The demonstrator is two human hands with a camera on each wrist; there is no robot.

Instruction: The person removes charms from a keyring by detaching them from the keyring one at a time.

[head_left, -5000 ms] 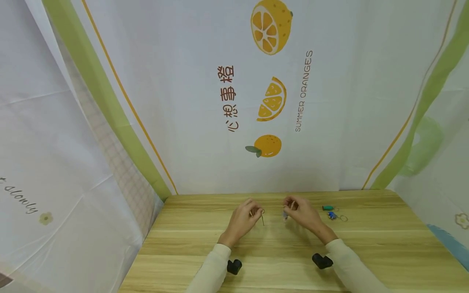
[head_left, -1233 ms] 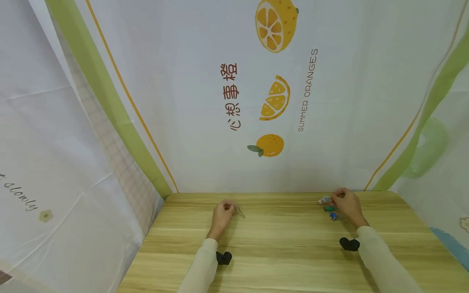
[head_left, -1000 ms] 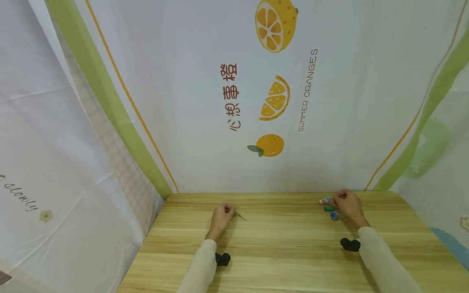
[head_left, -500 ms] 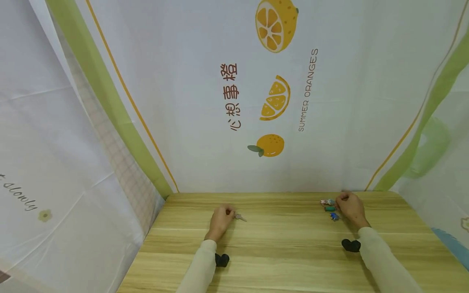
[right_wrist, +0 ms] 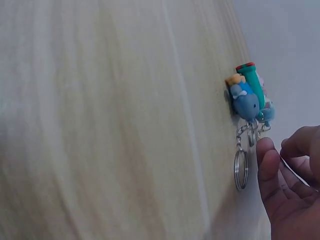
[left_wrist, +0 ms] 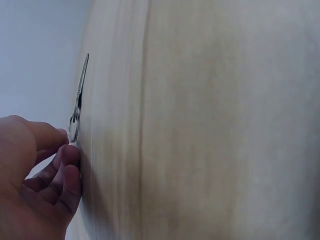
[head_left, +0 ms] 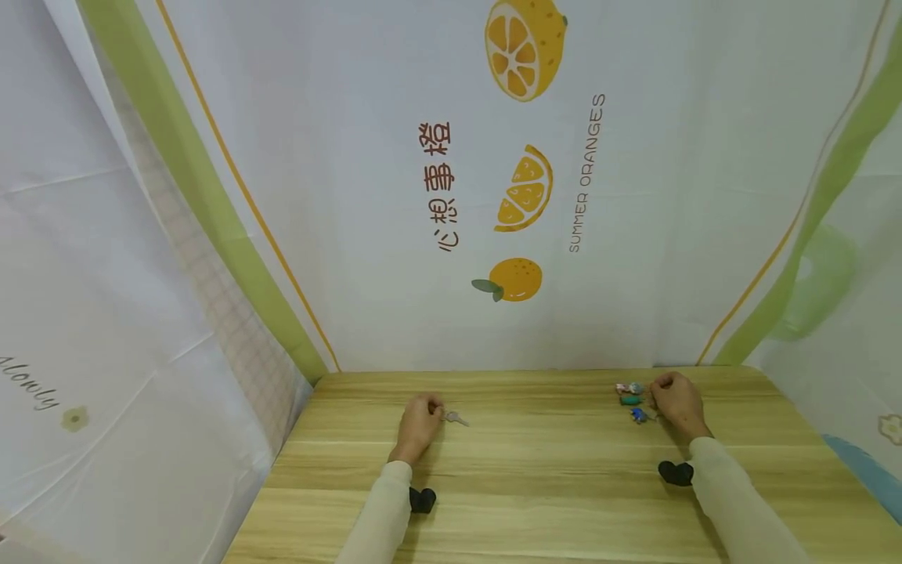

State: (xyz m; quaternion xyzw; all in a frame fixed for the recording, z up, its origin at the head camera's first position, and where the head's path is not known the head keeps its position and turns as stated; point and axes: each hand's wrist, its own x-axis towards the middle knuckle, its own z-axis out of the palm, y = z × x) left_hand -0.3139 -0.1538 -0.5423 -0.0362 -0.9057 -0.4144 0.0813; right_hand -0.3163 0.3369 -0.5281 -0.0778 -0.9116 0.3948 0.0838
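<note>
Both arms reach up from the bottom of the frame, sleeves pale, set wide apart. The left hand point(head_left: 419, 424) sits left of centre, knuckles up, fingers point(left_wrist: 65, 165) loosely curled with the tips bunched together. Over at the right of the frame, the right hand point(head_left: 675, 402) rests low too, fingers point(right_wrist: 267, 165) curled inward. A small dark block rides under each wrist.

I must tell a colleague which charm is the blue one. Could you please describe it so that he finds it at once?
On the wooden table, look to the far right corner beside the right hand, where three small keychain charms lie in a row. The blue charm is the one nearest the person, below the green charm, and carries a metal ring.
</note>
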